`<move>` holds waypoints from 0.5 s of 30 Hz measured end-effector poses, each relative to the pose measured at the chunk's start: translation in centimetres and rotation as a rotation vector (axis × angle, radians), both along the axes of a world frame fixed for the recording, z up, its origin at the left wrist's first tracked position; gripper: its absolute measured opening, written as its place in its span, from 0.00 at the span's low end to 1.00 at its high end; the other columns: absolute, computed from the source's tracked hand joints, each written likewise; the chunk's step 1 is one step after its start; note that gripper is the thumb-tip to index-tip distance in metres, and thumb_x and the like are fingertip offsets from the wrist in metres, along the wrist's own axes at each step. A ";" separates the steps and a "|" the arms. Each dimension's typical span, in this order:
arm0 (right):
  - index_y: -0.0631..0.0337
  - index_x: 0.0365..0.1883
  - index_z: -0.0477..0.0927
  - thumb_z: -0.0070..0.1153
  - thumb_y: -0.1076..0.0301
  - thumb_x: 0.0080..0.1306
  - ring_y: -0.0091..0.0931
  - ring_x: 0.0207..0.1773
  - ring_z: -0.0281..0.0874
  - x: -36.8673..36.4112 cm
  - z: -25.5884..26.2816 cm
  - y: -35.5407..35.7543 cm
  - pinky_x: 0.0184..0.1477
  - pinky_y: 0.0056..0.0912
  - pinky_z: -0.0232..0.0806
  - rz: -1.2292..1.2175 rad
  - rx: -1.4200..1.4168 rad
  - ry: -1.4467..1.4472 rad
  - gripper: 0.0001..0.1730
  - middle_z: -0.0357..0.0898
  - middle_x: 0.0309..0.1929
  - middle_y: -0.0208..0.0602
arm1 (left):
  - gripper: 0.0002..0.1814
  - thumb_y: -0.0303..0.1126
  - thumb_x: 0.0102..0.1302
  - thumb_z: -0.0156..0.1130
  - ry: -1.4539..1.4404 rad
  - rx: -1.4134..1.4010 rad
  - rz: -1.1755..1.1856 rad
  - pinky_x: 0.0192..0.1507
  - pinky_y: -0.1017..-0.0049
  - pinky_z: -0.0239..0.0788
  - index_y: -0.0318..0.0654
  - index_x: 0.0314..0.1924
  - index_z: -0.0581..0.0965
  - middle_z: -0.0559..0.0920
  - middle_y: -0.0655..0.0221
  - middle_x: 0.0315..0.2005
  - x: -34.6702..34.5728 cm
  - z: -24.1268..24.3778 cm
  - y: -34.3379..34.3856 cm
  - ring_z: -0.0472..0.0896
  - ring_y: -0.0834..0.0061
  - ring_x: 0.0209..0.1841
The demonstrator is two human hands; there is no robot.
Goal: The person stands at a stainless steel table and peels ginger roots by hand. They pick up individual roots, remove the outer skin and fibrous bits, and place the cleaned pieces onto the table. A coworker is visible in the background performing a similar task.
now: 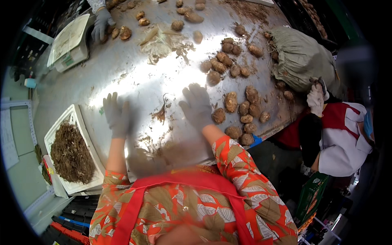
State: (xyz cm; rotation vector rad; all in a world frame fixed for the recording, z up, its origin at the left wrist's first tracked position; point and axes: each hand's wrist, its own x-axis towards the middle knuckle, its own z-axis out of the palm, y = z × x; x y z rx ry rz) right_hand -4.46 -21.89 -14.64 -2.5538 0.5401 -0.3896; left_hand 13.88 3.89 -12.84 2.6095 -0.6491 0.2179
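Note:
My left hand (116, 114), in a grey glove, is over the metal table (134, 82) with fingers spread and nothing held. My right hand (196, 105), gloved alike, lies palm down with fingers apart, just left of a group of brown, soil-covered tubers (231, 102). Between my hands are a dry root scrap (160, 114) and loose soil. More tubers (218, 65) lie beyond my right hand. A white foam tray (99, 171) heaped with brown root debris (72, 153) stands left of my left hand.
A kitchen-type scale (69, 44) stands at the far left, near a co-worker's gloved hand (102, 26). A clear plastic bag (157, 46) lies farther back. At right, another co-worker's gloved hand (315, 99) is beside a large green-grey sack (306, 58).

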 end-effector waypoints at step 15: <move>0.56 0.56 0.82 0.61 0.55 0.67 0.39 0.63 0.74 -6.5 -0.4 1.6 0.67 0.43 0.65 0.297 0.134 -0.203 0.22 0.79 0.57 0.43 | 0.31 0.35 0.67 0.63 0.215 -0.211 -0.178 0.75 0.56 0.51 0.38 0.69 0.68 0.69 0.53 0.69 -12.4 2.5 -1.1 0.56 0.47 0.76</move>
